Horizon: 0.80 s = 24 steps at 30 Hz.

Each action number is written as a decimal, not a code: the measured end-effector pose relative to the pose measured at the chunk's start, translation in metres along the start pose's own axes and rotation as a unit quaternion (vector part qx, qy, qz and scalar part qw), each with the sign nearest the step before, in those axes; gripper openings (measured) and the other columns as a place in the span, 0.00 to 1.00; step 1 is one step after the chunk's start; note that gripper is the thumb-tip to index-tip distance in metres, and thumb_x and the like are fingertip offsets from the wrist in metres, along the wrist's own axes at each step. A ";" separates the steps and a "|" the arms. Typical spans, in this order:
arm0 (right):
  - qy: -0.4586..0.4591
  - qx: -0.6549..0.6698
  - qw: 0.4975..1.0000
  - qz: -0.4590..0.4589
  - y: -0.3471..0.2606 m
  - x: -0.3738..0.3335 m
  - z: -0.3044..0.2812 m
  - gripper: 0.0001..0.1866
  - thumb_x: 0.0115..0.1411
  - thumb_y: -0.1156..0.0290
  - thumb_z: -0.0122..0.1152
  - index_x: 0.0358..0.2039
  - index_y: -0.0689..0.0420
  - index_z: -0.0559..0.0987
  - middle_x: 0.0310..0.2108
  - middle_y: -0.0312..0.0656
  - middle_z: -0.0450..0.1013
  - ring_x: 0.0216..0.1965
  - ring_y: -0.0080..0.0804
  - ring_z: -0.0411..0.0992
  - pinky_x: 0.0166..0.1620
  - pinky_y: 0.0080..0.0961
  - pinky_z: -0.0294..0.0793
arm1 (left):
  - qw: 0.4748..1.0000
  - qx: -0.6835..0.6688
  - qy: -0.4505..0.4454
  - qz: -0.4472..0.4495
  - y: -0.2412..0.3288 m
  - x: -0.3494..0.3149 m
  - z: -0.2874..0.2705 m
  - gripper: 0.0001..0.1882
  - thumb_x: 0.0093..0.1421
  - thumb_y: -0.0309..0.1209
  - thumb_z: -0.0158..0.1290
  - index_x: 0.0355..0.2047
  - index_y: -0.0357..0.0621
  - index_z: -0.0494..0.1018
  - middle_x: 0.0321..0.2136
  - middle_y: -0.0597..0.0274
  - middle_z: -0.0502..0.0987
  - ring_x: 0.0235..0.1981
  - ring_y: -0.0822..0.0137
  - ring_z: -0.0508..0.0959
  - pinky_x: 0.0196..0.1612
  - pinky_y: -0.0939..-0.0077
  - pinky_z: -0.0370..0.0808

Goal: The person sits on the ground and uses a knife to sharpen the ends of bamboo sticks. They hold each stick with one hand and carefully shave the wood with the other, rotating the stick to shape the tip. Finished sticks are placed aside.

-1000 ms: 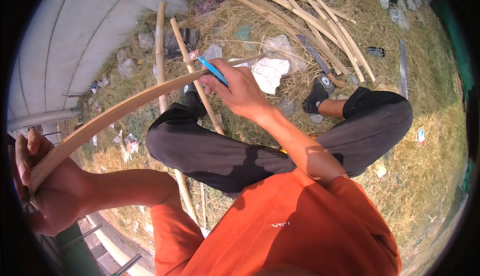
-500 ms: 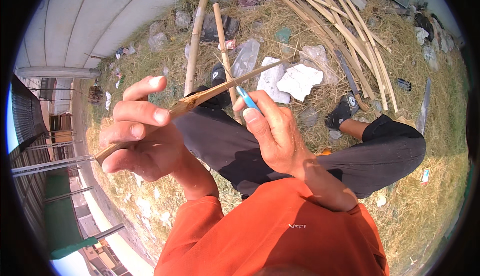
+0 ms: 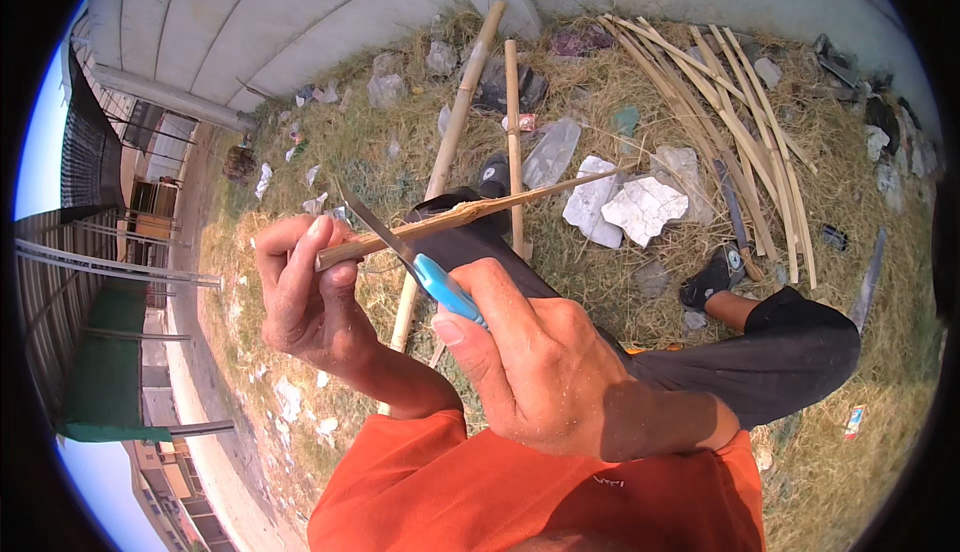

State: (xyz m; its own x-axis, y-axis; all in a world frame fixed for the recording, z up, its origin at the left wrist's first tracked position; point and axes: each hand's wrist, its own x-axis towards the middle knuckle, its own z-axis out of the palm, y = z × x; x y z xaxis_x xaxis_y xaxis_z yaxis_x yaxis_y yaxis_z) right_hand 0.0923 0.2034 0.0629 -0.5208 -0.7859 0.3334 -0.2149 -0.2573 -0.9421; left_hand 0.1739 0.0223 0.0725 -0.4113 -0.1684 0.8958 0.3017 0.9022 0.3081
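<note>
A split bamboo strip (image 3: pixel 468 214), with a rough node midway, slants up to the right, tapering to a thin far tip. Near its thick end my left hand (image 3: pixel 318 302) is closed, pinching it between thumb and fingers. My right hand (image 3: pixel 545 367) is wrapped round the blue handle of a small knife (image 3: pixel 448 288). Its narrow metal blade (image 3: pixel 376 222) crosses the strip just right of my left fingers and points up to the left. Whether the edge bites into the bamboo I cannot tell.
Long bamboo strips (image 3: pixel 752 137) lie piled at the far right, beside a larger knife (image 3: pixel 738 214). Two bamboo poles (image 3: pixel 466 102) (image 3: pixel 513 122) and pale stones (image 3: pixel 645 210) lie ahead on dry grass. A saw-like blade (image 3: pixel 870 277) rests beyond my right knee. A wall (image 3: pixel 330 12) stands behind.
The knife has moved from the strip's middle back toward my left hand, its blade now plainly showing. My left fingers have drawn in round the strip's end. The whole view has shifted.
</note>
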 end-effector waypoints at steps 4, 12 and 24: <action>-0.033 -0.063 0.997 0.020 -0.020 -0.004 0.007 0.10 0.64 0.71 0.50 0.41 0.65 0.66 0.17 0.51 0.68 0.19 0.52 0.72 0.21 0.39 0.68 | 0.993 -0.105 0.036 -0.037 0.023 -0.003 0.002 0.18 0.45 0.14 0.60 0.39 0.34 0.74 0.29 0.52 0.75 0.28 0.67 0.75 0.29 0.79 0.72; 0.004 -0.118 0.992 0.033 -0.033 -0.022 0.006 0.10 0.62 0.70 0.53 0.36 0.63 0.65 0.15 0.51 0.68 0.18 0.53 0.71 0.19 0.41 0.68 | 0.990 -0.136 0.019 -0.016 0.027 -0.004 0.004 0.17 0.40 0.14 0.63 0.33 0.41 0.77 0.28 0.57 0.73 0.27 0.71 0.74 0.26 0.84 0.69; 0.014 -0.209 0.977 0.048 -0.029 -0.054 -0.012 0.10 0.62 0.71 0.54 0.37 0.63 0.66 0.17 0.50 0.69 0.19 0.50 0.72 0.19 0.40 0.68 | 0.988 -0.148 -0.045 0.012 0.033 0.000 0.019 0.14 0.37 0.11 0.60 0.26 0.36 0.75 0.25 0.56 0.74 0.24 0.66 0.76 0.25 0.78 0.73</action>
State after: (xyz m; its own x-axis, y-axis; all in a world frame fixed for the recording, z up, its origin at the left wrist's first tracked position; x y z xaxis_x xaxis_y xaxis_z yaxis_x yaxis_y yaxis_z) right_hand 0.1171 0.2605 0.0729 -0.5756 -0.7782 0.2511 -0.4803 0.0732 -0.8740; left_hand 0.1672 0.0598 0.0766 -0.4715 -0.1012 0.8761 0.5449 0.7476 0.3796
